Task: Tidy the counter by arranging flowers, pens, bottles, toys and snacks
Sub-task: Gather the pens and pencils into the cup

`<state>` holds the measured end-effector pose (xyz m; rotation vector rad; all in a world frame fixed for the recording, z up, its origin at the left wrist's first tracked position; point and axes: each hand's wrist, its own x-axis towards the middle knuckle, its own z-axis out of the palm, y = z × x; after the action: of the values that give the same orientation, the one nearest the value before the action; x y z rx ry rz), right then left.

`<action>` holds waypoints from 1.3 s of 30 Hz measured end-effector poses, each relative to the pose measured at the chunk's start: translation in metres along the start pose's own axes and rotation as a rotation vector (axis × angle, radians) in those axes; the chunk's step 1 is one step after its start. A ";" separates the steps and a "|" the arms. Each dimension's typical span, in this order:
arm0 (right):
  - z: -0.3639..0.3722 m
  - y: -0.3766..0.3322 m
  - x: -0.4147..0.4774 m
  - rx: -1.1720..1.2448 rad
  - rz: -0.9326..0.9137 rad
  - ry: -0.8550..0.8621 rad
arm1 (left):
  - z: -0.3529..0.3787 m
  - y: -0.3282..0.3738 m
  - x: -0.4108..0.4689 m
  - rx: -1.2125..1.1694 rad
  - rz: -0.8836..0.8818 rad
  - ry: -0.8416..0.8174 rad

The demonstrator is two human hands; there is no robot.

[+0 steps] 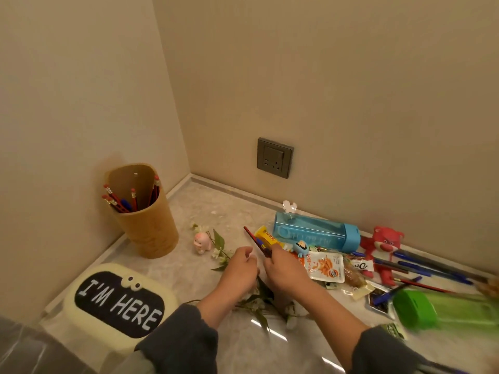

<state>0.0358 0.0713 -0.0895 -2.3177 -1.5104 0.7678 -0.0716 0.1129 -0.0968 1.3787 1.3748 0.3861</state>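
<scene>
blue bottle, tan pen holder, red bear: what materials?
Blue bottle: translucent plastic, light passes through its walls. Tan pen holder: matte, likely cardboard or soft plastic; no gloss. Red bear: probably plush, fuzzy outline, though blurred.

One head-worn wide-angle view, looking forward and steeply down from close above the surface (205, 206) toward the wall corner, both forearms reaching in from below.
</scene>
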 end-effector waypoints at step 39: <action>-0.075 0.104 -0.174 1.219 0.304 0.516 | 0.118 0.056 -0.125 0.302 0.557 -0.455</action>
<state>0.1022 -0.1255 -0.0295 -1.5560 -0.2541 0.7481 0.0190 -0.0313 -0.0367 1.9601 0.6791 0.2037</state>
